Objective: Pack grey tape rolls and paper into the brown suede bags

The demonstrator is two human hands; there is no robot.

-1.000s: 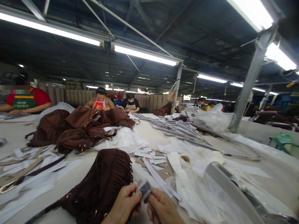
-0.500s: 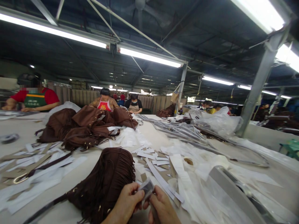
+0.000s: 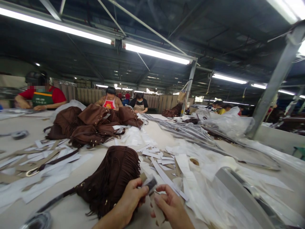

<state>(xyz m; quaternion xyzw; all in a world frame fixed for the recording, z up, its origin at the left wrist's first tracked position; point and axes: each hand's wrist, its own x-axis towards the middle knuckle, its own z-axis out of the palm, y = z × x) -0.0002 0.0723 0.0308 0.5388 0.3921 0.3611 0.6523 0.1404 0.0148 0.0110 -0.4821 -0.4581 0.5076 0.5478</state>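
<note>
My left hand (image 3: 133,197) is closed, with thumb and fingers pinching a dark strap end wrapped in clear plastic (image 3: 151,184). Just right of it, my right hand (image 3: 171,203) grips a tan paper strip (image 3: 156,210) between thumb and fingers. The two hands are close together but apart. A dark brown fringed bag (image 3: 116,175) with gold-coloured eyelets lies on the table behind and left of my left hand. From the bag a strap (image 3: 57,199) runs to a plastic-wrapped coil (image 3: 39,221) at the lower left.
More brown bags (image 3: 88,124) are heaped farther back. Paper strips (image 3: 164,159) and white sheets litter the table (image 3: 95,170). A grey tape dispenser (image 3: 245,194) stands at right, near wrapped straps (image 3: 183,132). Co-workers sit across the table; a metal post (image 3: 274,82) rises at right.
My right hand has moved slightly away from my left, and the tan strip in it now shows more. The view has shifted a little, bringing the coil at lower left into sight.
</note>
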